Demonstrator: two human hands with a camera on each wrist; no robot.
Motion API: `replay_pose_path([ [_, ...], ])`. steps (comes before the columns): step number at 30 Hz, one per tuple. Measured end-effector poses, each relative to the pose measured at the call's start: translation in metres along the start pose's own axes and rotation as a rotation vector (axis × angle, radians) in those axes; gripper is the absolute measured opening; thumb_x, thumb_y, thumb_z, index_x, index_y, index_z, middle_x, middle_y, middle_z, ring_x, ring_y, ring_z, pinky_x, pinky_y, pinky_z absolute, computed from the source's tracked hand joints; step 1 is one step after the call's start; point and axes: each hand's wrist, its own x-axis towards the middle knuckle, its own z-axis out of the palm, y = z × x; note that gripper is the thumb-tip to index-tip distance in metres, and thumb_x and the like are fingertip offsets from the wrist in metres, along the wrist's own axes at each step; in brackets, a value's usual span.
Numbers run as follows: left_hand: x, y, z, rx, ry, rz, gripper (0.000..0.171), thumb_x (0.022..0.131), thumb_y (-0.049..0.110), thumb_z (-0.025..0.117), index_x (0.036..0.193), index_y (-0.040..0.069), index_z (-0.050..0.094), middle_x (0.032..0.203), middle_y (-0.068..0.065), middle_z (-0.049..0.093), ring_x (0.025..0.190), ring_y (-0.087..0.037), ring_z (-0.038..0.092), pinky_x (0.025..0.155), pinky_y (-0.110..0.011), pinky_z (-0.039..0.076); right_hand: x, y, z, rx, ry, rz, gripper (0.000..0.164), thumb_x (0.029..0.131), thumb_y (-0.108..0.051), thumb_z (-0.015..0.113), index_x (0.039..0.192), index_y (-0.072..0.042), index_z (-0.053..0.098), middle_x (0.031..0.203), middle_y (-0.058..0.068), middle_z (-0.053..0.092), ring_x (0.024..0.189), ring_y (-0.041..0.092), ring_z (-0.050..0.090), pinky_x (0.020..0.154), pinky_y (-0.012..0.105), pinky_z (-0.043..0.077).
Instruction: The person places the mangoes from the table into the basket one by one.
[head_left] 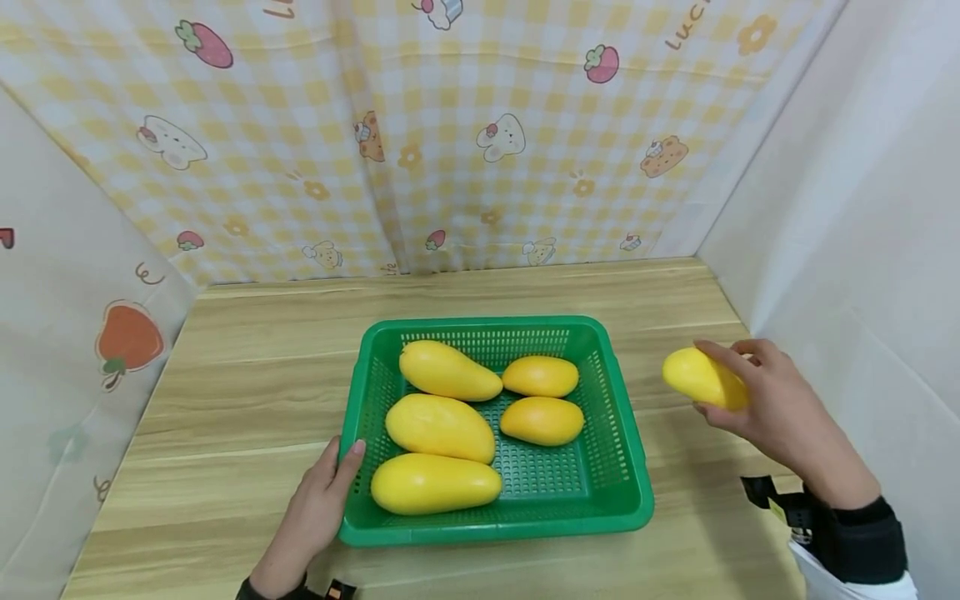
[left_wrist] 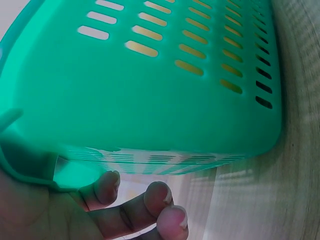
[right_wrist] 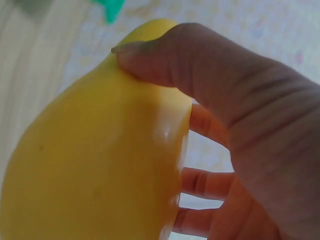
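A green plastic basket point(head_left: 495, 533) stands on the table with yellow mangoes in it. Three larger ones, such as the front mango point(head_left: 437, 484), lie along its left side, and two smaller ones, such as this rounder mango point(head_left: 542, 421), lie to the right. My left hand point(head_left: 313, 502) grips the basket's left rim, thumb over the top and fingers below the rim outside. Right of the basket, above the table, my right hand point(head_left: 772, 400) holds another mango point(head_left: 702, 378) between thumb and fingers. In the right wrist view this mango point(right_wrist: 95, 150) looks smooth and glossy.
The wood-grain table point(head_left: 247, 400) ends at a yellow checked cloth point(head_left: 442, 150) at the back. White sheets rise on both sides, and the right sheet point(head_left: 862, 250) stands close to my right hand.
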Motion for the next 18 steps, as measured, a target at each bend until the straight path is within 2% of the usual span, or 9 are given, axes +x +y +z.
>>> replay_pose_path([
  [5,0.0,0.0,-0.001,0.008,0.001,0.0,0.047,0.102,0.047,0.033,0.126,0.009,0.045,0.09,-0.01,0.063,0.07,-0.019,0.067,0.057,-0.031,0.055,0.013,-0.03,-0.007,0.011,0.036,-0.137,0.078,0.055,-0.014,0.089,0.127,-0.01,0.059,0.103,0.022,0.051,0.086,0.036,0.049,0.061,0.047,0.047],
  [9,0.0,0.0,-0.001,0.009,0.0,0.004,0.047,0.102,0.047,0.033,0.126,0.009,0.046,0.088,-0.01,0.063,0.07,-0.019,0.067,0.056,-0.031,0.055,0.024,-0.049,-0.01,0.003,-0.007,-0.22,0.076,0.059,-0.02,0.088,0.129,-0.014,0.058,0.105,0.016,0.052,0.087,0.032,0.051,0.062,0.042,0.046],
  [18,-0.001,-0.001,-0.002,0.027,-0.015,0.012,0.046,0.102,0.046,0.033,0.127,0.009,0.044,0.087,-0.008,0.063,0.07,-0.018,0.066,0.056,-0.031,0.054,0.046,-0.093,-0.008,-0.01,-0.099,-0.369,0.076,0.066,-0.026,0.086,0.135,-0.017,0.054,0.113,0.015,0.053,0.091,0.033,0.053,0.07,0.052,0.048],
])
